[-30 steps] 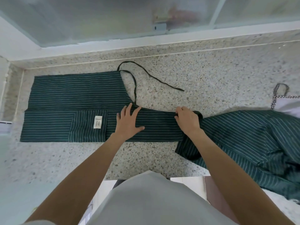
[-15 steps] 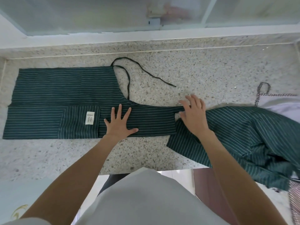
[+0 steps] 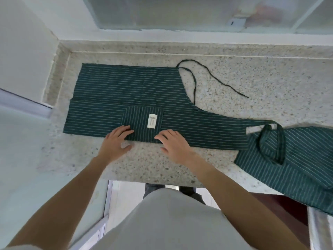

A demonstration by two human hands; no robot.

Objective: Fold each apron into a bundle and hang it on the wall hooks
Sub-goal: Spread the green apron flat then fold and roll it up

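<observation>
Apron (image 3: 137, 98) flat – left hand (image 3: 115, 141), right hand (image 3: 174, 143) on near edge.

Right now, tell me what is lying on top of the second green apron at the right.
On the second green apron lies the neck loop of the flat apron, with its bib end overlapping the edge. Whatever is beneath the apron is covered.

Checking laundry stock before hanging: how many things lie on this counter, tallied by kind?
Green striped aprons: 2, one spread flat, one rumpled at the right
White label, sewn on the flat apron: 1
Total: 3
</observation>
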